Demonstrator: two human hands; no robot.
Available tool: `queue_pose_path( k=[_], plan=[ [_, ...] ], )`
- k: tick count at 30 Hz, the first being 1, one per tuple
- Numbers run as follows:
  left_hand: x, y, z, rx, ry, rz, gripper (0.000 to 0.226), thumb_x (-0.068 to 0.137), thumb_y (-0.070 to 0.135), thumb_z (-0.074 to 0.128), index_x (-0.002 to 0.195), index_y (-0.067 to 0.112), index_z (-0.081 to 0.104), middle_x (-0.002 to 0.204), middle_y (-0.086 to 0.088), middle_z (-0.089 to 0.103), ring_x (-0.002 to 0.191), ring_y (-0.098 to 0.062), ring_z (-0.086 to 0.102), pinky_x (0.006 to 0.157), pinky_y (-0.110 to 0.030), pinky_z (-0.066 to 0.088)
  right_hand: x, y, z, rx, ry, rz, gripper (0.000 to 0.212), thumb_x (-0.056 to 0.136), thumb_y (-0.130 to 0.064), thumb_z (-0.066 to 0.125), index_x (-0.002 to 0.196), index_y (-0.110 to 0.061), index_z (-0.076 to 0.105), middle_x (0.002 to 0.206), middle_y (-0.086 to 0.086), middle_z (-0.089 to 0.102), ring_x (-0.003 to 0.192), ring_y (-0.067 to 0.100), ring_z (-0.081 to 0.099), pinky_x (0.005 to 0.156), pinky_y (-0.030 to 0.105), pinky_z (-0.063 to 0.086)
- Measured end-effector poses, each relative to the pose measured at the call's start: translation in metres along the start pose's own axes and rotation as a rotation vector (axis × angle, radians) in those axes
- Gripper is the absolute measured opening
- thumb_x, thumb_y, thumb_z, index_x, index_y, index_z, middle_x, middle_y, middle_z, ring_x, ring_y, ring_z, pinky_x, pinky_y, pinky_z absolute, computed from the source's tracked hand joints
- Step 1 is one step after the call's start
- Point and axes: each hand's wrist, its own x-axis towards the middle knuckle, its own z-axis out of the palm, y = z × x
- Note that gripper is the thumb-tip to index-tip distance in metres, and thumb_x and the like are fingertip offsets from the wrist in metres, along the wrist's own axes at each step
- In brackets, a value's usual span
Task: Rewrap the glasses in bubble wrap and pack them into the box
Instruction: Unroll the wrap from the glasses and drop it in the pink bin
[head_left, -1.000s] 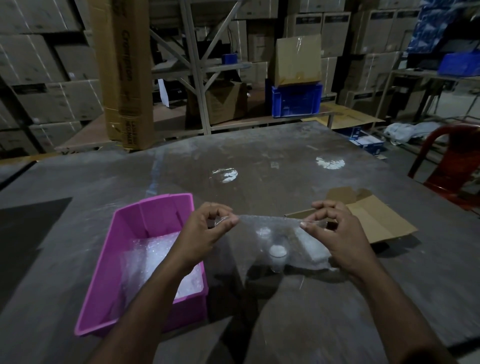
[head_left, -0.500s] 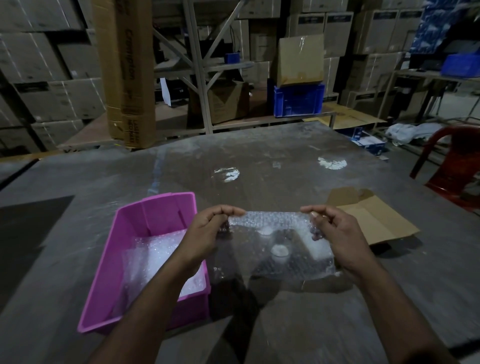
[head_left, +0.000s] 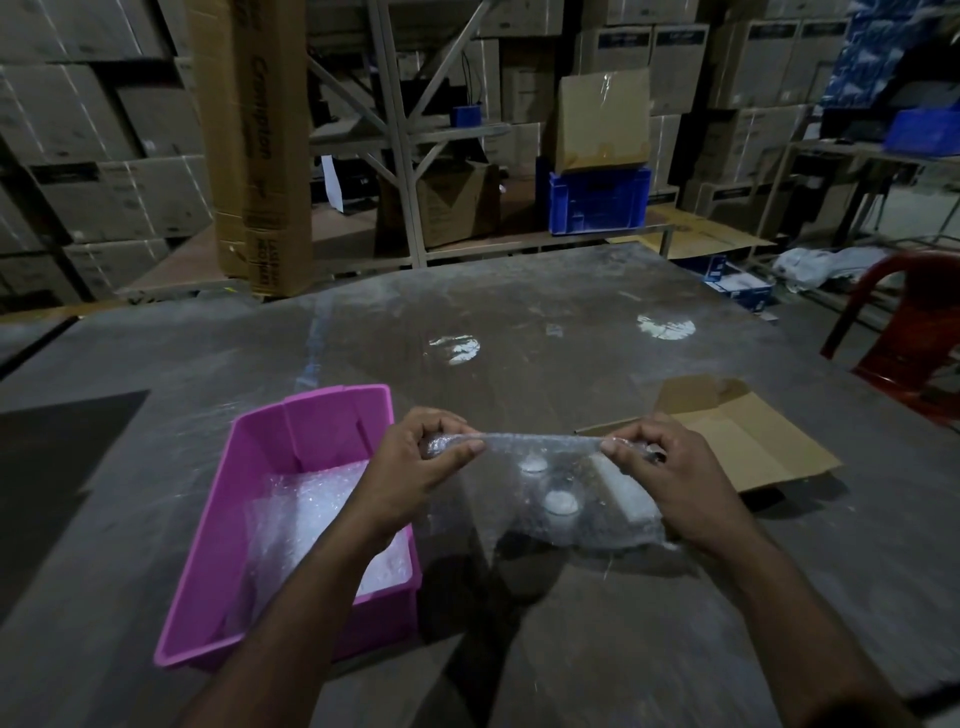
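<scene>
Bubble wrap (head_left: 540, 483) top edge pinched taut by left grip (head_left: 415, 467) and right grip (head_left: 670, 467).

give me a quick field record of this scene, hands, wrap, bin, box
left hand: pinches top left edge of the bubble wrap sheet
right hand: pinches top right edge
sheet: stretched taut between both hands, above the table
pink bin: left, holds more bubble wrap
cardboard box: right, open
glasses: cannot tell
</scene>
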Motion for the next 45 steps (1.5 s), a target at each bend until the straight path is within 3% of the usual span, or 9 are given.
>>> queue_pose_path(
  k=[6, 13, 18, 23, 30, 35, 38, 41, 45],
  plan=[
    [-0.001, 0.002, -0.001, -0.06, -0.077, -0.027, 0.017, 0.1, 0.018, 0.062, 0.114, 0.021, 0.071, 0.08, 0.006, 0.069, 0.076, -0.01, 0.066, 0.074, -0.027, 0.056, 0.003, -0.001, 0.0, 0.155, -0.021, 0.044, 0.021, 0.1, -0.014, 0.058, 0.099, -0.029, 0.072, 0.089, -0.003, 0.069, 0.084, 0.016, 0.067, 0.072, 0.022, 0.054],
    [-0.002, 0.004, 0.002, -0.079, -0.092, -0.056, 0.036, 0.106, 0.007, 0.043, 0.107, 0.019, 0.076, 0.096, -0.018, 0.068, 0.078, -0.016, 0.058, 0.07, -0.021, 0.053, 0.001, -0.007, 0.002, 0.231, -0.077, 0.061, 0.021, 0.101, -0.013, 0.055, 0.104, -0.02, 0.075, 0.082, -0.016, 0.072, 0.073, 0.002, 0.062, 0.073, 0.03, 0.054],
    [-0.004, 0.008, 0.002, -0.055, -0.12, -0.024, 0.019, 0.092, 0.017, 0.072, 0.11, 0.021, 0.075, 0.101, 0.01, 0.076, 0.092, -0.005, 0.069, 0.078, -0.018, 0.054, -0.002, -0.008, 0.001, 0.182, -0.079, 0.048, 0.014, 0.088, -0.015, 0.075, 0.101, -0.021, 0.075, 0.092, -0.009, 0.077, 0.078, 0.004, 0.071, 0.069, 0.021, 0.055],
    [-0.004, 0.004, 0.005, -0.005, -0.053, -0.002, 0.012, 0.084, 0.018, 0.08, 0.096, 0.015, 0.078, 0.093, 0.002, 0.077, 0.084, -0.009, 0.07, 0.076, -0.022, 0.055, 0.003, 0.003, 0.001, -0.032, -0.057, 0.017, 0.011, 0.095, -0.033, 0.065, 0.089, -0.031, 0.074, 0.092, -0.006, 0.066, 0.086, 0.009, 0.066, 0.079, 0.032, 0.055],
    [-0.005, 0.005, 0.003, -0.017, -0.098, -0.015, 0.012, 0.099, 0.019, 0.063, 0.107, 0.016, 0.072, 0.085, 0.005, 0.072, 0.079, -0.01, 0.067, 0.074, -0.025, 0.055, 0.001, -0.001, 0.003, 0.091, -0.108, 0.009, 0.026, 0.102, -0.012, 0.053, 0.109, -0.03, 0.071, 0.107, -0.014, 0.071, 0.095, 0.003, 0.066, 0.076, 0.022, 0.053],
    [-0.008, 0.008, 0.004, -0.043, -0.095, -0.055, 0.025, 0.105, 0.014, 0.05, 0.115, 0.026, 0.069, 0.083, 0.009, 0.069, 0.073, -0.007, 0.06, 0.068, -0.023, 0.053, -0.004, -0.007, 0.002, 0.088, -0.11, 0.009, 0.026, 0.107, -0.024, 0.041, 0.099, -0.027, 0.066, 0.08, -0.029, 0.064, 0.067, -0.006, 0.056, 0.064, 0.013, 0.044],
    [-0.01, 0.014, 0.005, -0.048, -0.116, -0.08, 0.035, 0.107, 0.009, 0.043, 0.106, 0.019, 0.076, 0.089, -0.005, 0.071, 0.07, -0.007, 0.058, 0.065, -0.019, 0.05, -0.007, -0.013, 0.002, 0.099, -0.144, -0.017, 0.021, 0.098, -0.041, 0.052, 0.096, -0.026, 0.067, 0.083, -0.023, 0.067, 0.07, -0.008, 0.06, 0.063, 0.01, 0.045],
    [-0.013, 0.02, 0.005, -0.078, -0.133, -0.102, 0.033, 0.105, 0.007, 0.044, 0.106, 0.017, 0.076, 0.07, 0.006, 0.064, 0.063, -0.003, 0.055, 0.062, -0.016, 0.048, -0.007, -0.01, 0.0, 0.065, -0.167, -0.012, 0.023, 0.079, -0.043, 0.075, 0.093, -0.025, 0.07, 0.097, -0.009, 0.07, 0.084, 0.005, 0.069, 0.072, 0.02, 0.055],
    [-0.014, 0.018, 0.001, -0.062, -0.162, -0.047, 0.02, 0.087, 0.023, 0.075, 0.107, 0.021, 0.077, 0.098, -0.01, 0.076, 0.084, -0.021, 0.065, 0.08, -0.036, 0.059, -0.003, -0.001, 0.003, -0.015, -0.143, -0.044, 0.009, 0.084, -0.038, 0.075, 0.084, -0.029, 0.071, 0.095, -0.004, 0.069, 0.09, 0.009, 0.067, 0.081, 0.028, 0.052]
  ],
)
